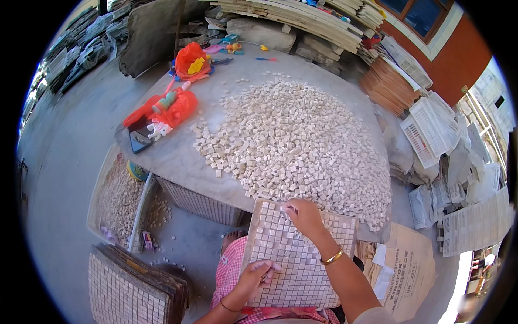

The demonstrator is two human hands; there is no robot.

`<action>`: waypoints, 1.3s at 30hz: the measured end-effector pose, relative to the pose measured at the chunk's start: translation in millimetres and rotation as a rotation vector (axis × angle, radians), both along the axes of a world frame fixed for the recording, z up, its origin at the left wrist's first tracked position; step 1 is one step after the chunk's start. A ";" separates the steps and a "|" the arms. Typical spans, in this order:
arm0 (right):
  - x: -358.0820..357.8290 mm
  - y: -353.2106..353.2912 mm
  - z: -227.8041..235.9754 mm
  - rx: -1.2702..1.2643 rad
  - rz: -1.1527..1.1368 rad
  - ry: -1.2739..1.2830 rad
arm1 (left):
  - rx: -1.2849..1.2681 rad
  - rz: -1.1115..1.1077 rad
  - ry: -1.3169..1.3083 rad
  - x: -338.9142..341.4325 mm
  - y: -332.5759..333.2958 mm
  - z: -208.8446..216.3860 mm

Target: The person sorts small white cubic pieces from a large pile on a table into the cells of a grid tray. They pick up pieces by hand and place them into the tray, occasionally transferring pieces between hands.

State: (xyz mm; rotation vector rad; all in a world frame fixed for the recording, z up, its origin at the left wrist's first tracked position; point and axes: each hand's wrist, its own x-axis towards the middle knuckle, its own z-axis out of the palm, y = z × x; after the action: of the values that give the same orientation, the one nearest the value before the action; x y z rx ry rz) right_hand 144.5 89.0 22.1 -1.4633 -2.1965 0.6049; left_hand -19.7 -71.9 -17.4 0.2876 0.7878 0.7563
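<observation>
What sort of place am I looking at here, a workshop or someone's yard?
Most likely a small open-air mosaic tile workshop. A big heap of small pale stone cubes covers the table, the hands work on a grid tray filled with cubes, and filled trays are stacked on the floor.

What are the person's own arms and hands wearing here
Both forearms are bare, with no sleeves or gloves showing. The right hand has a gold-coloured bangle at the wrist. The left hand has a thin bracelet at its wrist. No rings can be made out.
</observation>
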 end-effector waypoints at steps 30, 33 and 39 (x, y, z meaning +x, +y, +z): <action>-5.3 -51.1 3.8 -0.158 -0.037 0.114 | -0.072 0.248 -0.029 11.2 40.8 10.1; -7.7 -47.2 -17.6 0.042 -0.030 0.032 | -0.088 0.218 -0.093 8.7 31.9 10.9; -20.0 -52.0 -25.8 0.081 0.018 -0.023 | -0.167 0.253 -0.120 2.4 7.8 1.1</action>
State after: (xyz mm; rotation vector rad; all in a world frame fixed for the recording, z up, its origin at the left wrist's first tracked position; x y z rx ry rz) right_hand 124.4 37.0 -3.7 -1.4175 -2.2267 0.5012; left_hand -17.2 -64.1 -16.3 -0.0088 0.7763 0.9297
